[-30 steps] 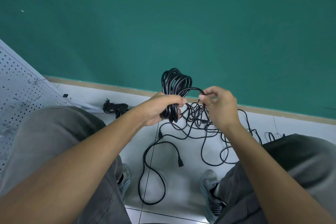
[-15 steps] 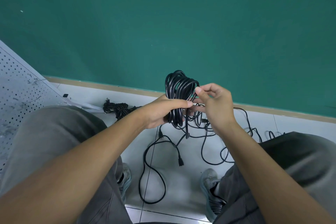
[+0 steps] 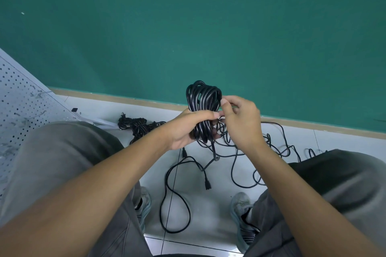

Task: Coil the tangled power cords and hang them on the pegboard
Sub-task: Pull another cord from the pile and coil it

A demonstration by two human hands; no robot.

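Observation:
A coil of black power cord (image 3: 203, 98) stands upright in front of me. My left hand (image 3: 188, 127) grips its lower half, fingers wrapped round the bundle. My right hand (image 3: 240, 119) pinches a strand of the same cord at the coil's right side, thumb up against the loops. A loose tail with a plug (image 3: 207, 183) hangs from the coil to the floor. Tangled black cords (image 3: 261, 152) lie on the tiles behind my right hand. The white pegboard (image 3: 18, 106) leans at the far left.
A second bundle of black cord (image 3: 137, 125) lies on the floor near the pegboard's foot. A green wall (image 3: 188, 27) with a tan baseboard rises behind. My knees in grey trousers and my two shoes (image 3: 240, 204) flank the white tiles.
My right hand has carried the strand leftward and up against the coil, closing the gap to my left hand. The coil sits slightly further right.

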